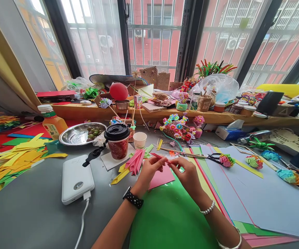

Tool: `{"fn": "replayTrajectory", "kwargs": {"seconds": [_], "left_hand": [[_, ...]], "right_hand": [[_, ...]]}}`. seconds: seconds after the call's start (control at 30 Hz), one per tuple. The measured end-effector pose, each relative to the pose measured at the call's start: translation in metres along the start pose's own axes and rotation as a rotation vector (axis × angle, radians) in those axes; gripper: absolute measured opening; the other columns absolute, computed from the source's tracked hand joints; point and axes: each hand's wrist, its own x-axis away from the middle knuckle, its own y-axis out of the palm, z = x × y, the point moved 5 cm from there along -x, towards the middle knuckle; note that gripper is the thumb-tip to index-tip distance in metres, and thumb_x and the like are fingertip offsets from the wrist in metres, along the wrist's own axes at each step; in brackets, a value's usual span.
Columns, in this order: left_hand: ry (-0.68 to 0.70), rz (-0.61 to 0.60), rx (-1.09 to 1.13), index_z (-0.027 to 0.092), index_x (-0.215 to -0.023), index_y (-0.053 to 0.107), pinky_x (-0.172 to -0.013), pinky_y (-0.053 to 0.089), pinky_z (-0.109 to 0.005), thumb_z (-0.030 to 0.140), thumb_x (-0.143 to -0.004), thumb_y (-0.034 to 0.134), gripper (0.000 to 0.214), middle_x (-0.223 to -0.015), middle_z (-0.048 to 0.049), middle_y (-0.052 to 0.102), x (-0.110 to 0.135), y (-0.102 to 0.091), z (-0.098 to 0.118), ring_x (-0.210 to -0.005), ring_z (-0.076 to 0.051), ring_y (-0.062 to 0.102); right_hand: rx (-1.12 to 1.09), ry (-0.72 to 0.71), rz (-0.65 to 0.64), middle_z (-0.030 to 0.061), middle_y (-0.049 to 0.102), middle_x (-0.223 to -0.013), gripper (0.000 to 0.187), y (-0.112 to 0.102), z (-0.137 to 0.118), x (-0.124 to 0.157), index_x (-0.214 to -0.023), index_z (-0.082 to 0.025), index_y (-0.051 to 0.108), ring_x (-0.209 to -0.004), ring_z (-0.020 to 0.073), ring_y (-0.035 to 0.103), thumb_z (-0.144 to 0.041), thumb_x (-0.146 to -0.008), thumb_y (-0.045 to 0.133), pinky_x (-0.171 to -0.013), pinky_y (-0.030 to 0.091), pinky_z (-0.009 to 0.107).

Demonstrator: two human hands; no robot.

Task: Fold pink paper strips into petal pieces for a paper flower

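Note:
My left hand (149,171) and my right hand (187,174) meet over the table, both pinched on a narrow folded pink paper strip (161,157) held between the fingertips. Below them lies a pink paper sheet (162,178) on a large green sheet (170,218). A bundle of folded pink pieces (136,160) rests just left of my left hand. A black watch sits on my left wrist, bead bracelets on my right.
A white power bank (76,180) with a cable lies at left. A lidded coffee cup (117,141), small paper cup (140,140), metal bowl (80,133), juice bottle (52,122), scissors (214,157), coloured paper stacks and paper flowers (179,126) crowd the table.

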Motion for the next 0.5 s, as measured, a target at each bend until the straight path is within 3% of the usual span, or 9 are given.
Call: {"fn": "replayTrajectory", "kwargs": {"seconds": [0.5], "left_hand": [[-0.008,0.038,-0.058,0.012,-0.066,0.059,-0.05,0.038,-0.021,0.035,-0.062,0.062,0.024,-0.057,0.0018,0.051,-0.0016,-0.0019,-0.0043,-0.047,-0.006,0.045]], "right_hand": [[-0.007,0.047,0.012,0.0026,0.06,-0.067,0.011,0.0002,0.0013,0.0013,-0.074,-0.018,0.059,-0.06,0.0148,0.054,-0.024,-0.076,0.05,-0.057,0.044,0.027]]}}
